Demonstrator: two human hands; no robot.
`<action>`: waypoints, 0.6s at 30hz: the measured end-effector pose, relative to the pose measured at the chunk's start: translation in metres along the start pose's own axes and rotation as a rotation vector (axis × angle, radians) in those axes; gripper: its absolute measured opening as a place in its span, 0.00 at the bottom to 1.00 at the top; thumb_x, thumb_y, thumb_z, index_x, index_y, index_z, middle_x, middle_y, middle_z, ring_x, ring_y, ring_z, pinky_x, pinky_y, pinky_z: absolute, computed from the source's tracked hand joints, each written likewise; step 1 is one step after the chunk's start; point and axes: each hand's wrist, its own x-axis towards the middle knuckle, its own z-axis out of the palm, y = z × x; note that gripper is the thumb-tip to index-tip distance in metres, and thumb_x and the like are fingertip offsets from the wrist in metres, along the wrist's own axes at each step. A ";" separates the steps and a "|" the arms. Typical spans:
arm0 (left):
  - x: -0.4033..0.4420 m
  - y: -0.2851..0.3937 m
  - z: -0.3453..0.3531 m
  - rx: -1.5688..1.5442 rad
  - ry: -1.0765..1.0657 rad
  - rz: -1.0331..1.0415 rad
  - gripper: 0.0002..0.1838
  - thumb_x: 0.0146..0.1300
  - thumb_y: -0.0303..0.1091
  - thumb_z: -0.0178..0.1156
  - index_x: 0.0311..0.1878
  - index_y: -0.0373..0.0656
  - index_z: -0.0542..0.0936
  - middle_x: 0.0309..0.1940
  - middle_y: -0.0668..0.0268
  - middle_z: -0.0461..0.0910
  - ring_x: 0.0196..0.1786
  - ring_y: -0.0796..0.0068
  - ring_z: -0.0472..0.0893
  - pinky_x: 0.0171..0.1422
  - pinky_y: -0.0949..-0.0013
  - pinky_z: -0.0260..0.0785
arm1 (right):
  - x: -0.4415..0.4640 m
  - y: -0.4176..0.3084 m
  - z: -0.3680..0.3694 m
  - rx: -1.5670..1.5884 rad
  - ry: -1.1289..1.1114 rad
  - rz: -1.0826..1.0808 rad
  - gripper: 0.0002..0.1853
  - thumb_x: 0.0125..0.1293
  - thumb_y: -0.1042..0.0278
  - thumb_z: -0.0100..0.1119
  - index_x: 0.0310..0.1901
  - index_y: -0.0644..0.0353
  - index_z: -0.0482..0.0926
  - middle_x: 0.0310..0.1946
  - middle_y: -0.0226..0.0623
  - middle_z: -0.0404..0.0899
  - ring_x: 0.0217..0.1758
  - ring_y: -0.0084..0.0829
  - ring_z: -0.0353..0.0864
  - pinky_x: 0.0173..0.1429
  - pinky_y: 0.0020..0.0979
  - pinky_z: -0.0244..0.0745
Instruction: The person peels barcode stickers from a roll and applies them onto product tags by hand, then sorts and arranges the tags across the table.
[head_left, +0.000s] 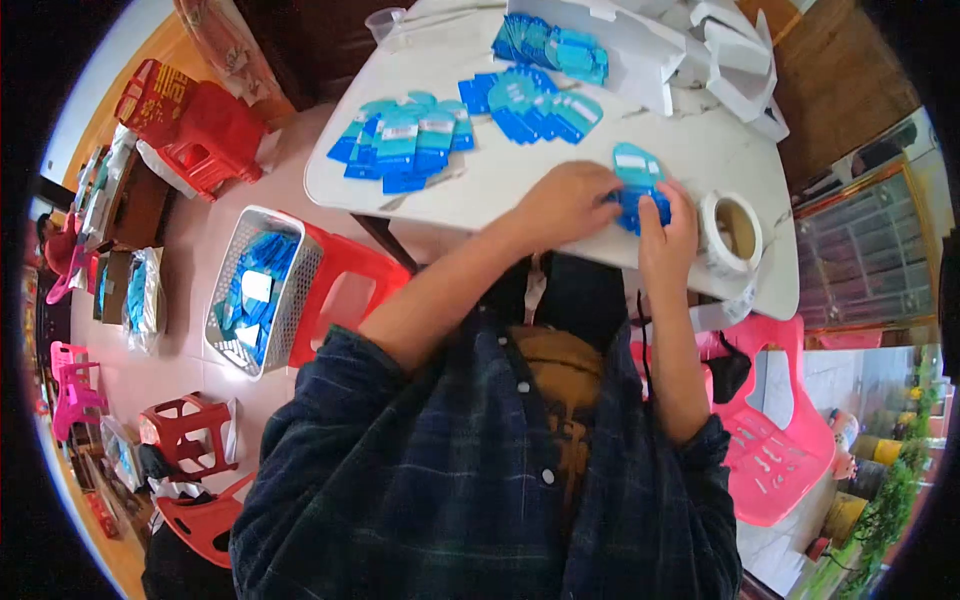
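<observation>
A blue and teal card packet with a white label is between my hands near the table's front edge. My right hand grips its lower right part, the thumb over its blue lower end. My left hand has its fingers bent against the packet's left side. Just right of my right hand stands a roll of white labels. Similar packets lie in a fanned pile at the table's left and in another pile at its middle.
An open white box holding more packets stands at the table's back. A white basket of packets rests beside a red stool at the left. A pink chair is at the right; a clear cup sits at the back left.
</observation>
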 end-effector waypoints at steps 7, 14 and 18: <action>0.007 0.007 -0.012 -0.071 -0.028 -0.130 0.16 0.63 0.33 0.62 0.53 0.35 0.81 0.45 0.57 0.84 0.44 0.60 0.80 0.51 0.64 0.72 | 0.008 0.004 0.003 0.070 0.080 -0.080 0.16 0.67 0.66 0.60 0.53 0.66 0.78 0.59 0.48 0.77 0.61 0.47 0.76 0.66 0.41 0.70; 0.007 0.010 -0.011 -0.116 -0.013 -0.172 0.15 0.64 0.28 0.62 0.54 0.36 0.82 0.48 0.58 0.84 0.46 0.64 0.80 0.52 0.67 0.72 | 0.007 0.003 0.004 0.128 0.132 -0.112 0.16 0.67 0.67 0.60 0.53 0.66 0.78 0.59 0.49 0.77 0.61 0.47 0.76 0.65 0.41 0.71; 0.010 0.009 -0.008 -0.105 0.014 -0.134 0.13 0.63 0.30 0.62 0.49 0.36 0.83 0.43 0.58 0.84 0.43 0.59 0.80 0.49 0.65 0.71 | 0.005 -0.001 0.000 0.200 0.140 -0.114 0.16 0.67 0.68 0.61 0.53 0.66 0.78 0.60 0.49 0.76 0.61 0.47 0.75 0.65 0.41 0.70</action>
